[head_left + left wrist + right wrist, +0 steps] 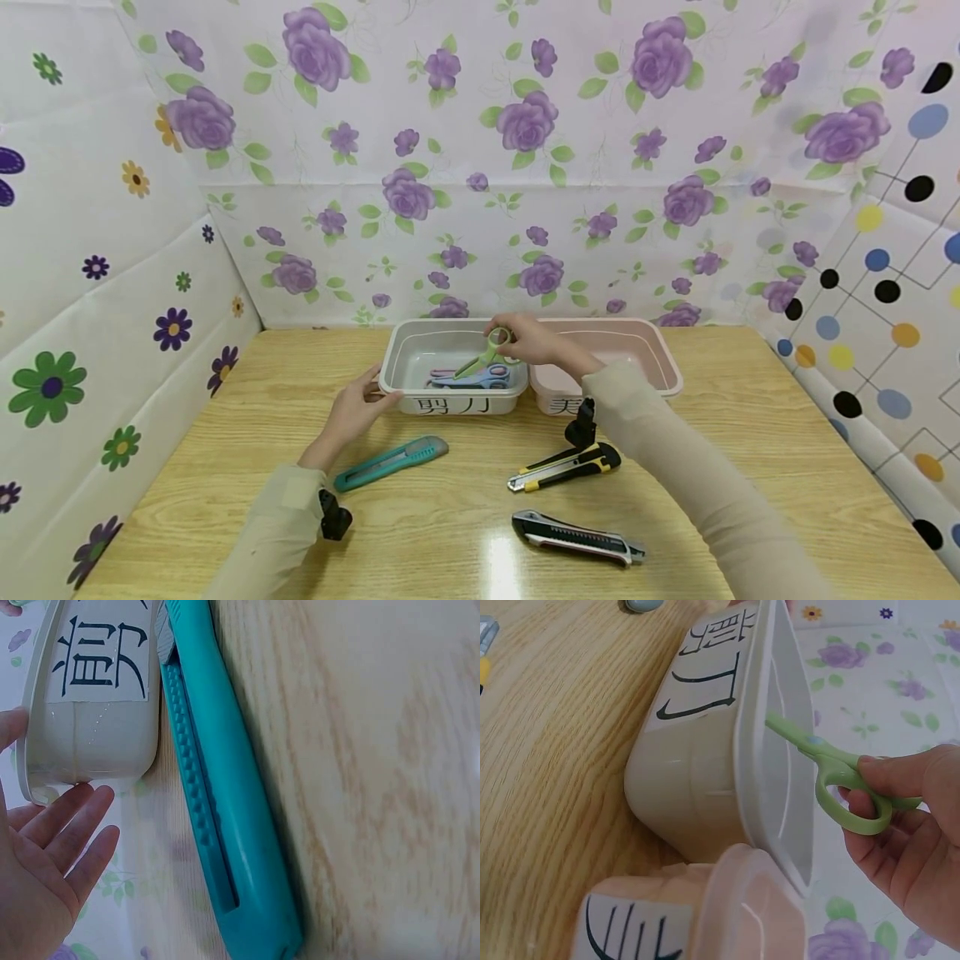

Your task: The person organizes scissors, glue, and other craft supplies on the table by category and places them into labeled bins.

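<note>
My right hand [525, 337] pinches a pair of green scissors [844, 784] by its handle loops, at the right end of a white bin [401, 337]. The blades tilt down and left into the bin. Inside lie blue scissors [497, 377] and a pink-handled item [442, 372], partly covered. My left hand [356, 410] holds the bin's front left corner, its thumb at the rim and its fingers by the end wall. Nearest that hand on the table lies a teal utility knife [392, 463], large in the left wrist view.
A pink bin [663, 358] stands against the white bin's right side; both carry labels in black characters. In front lie a yellow-and-black utility knife [573, 467] and a black-and-silver one [577, 537]. A flowered cloth wall [480, 233] rises behind the table.
</note>
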Tool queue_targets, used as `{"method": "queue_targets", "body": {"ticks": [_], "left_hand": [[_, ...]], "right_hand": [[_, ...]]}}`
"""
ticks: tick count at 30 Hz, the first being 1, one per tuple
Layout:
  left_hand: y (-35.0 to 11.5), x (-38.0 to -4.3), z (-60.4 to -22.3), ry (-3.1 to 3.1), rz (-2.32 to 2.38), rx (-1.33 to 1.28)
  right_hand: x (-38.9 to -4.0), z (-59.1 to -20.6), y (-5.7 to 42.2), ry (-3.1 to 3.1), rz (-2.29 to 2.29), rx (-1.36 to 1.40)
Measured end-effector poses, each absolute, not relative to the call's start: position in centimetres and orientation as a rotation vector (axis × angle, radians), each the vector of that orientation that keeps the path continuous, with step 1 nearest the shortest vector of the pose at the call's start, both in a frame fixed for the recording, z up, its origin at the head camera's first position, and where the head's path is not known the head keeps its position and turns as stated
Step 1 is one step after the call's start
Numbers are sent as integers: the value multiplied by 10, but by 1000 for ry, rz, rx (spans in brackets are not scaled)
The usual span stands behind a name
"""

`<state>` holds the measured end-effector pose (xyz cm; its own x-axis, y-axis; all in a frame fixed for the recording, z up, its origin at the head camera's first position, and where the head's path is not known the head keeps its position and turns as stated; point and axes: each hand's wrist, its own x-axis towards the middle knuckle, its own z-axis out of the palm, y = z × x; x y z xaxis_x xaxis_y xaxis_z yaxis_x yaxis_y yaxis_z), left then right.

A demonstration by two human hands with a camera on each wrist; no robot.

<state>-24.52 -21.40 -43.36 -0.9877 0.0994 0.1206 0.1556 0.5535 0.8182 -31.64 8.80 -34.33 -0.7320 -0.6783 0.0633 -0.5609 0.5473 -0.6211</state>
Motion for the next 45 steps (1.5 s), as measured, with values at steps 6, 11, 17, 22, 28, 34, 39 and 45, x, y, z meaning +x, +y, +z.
{"method": "queue_targets", "body": {"ticks": [6,11,17,22,28,34,39,45], "left_hand": [[-213,-245,-434,-2714,-1434,-219],[-213,-245,-434,-2709,-1426,-220],[-213,-244,-433,-2705,-1436,-216],[-213,-243,-433,-2703,-1434,-215],[-213,-243,-433,-2717,-1428,-205],[-212,-242,-432,-2712,-1442,-214],[-212,-243,-433,-2705,-1431,-222],[-213,-243,-434,-2698,-1435,-218]], "right_hand": [[-321,-354,83,2610,-976,-994],[-320,-360,77,2577,-997,-924],[-322,-366,71,2596,-982,-882],[-322,-371,66,2591,-964,-920],[-320,-376,64,2629,-955,-970],[-320,-381,63,2668,-925,-928],[-324,-385,61,2718,-922,-936],[-328,-389,60,2744,-952,-921]]}}
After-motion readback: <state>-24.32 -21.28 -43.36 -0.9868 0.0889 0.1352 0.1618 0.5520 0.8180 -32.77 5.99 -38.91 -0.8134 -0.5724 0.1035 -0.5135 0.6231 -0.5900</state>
